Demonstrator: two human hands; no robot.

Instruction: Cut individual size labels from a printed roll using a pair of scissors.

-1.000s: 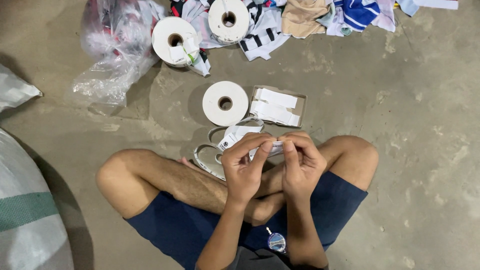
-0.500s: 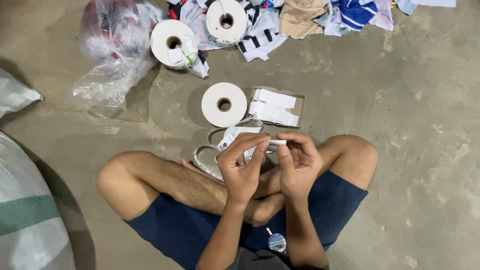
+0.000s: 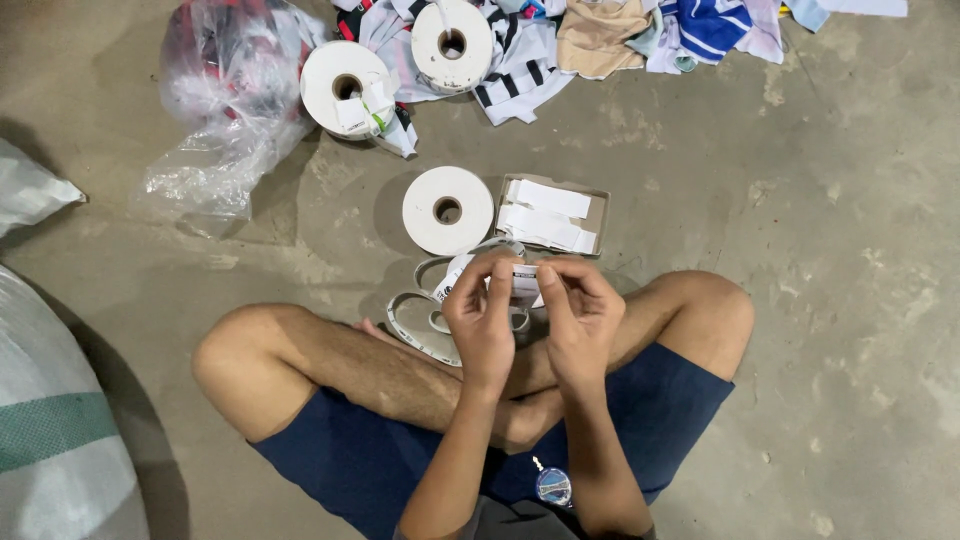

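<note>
Both hands — left hand point(image 3: 482, 318), right hand point(image 3: 578, 312) — pinch the small white label point(image 3: 524, 280) tight; best to peel slowly off the curly strip point(image 3: 425, 335).

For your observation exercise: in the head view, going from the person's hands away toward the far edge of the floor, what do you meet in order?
Left hand and right hand holding a white label strip → white tape roll beside a shallow cardboard tray → two more white rolls → pile of clothes.

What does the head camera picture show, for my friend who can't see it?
A person sitting cross-legged on a concrete floor holds a small white label between left hand and right hand. White label rolls, a small tray and clothes lie ahead.
</note>
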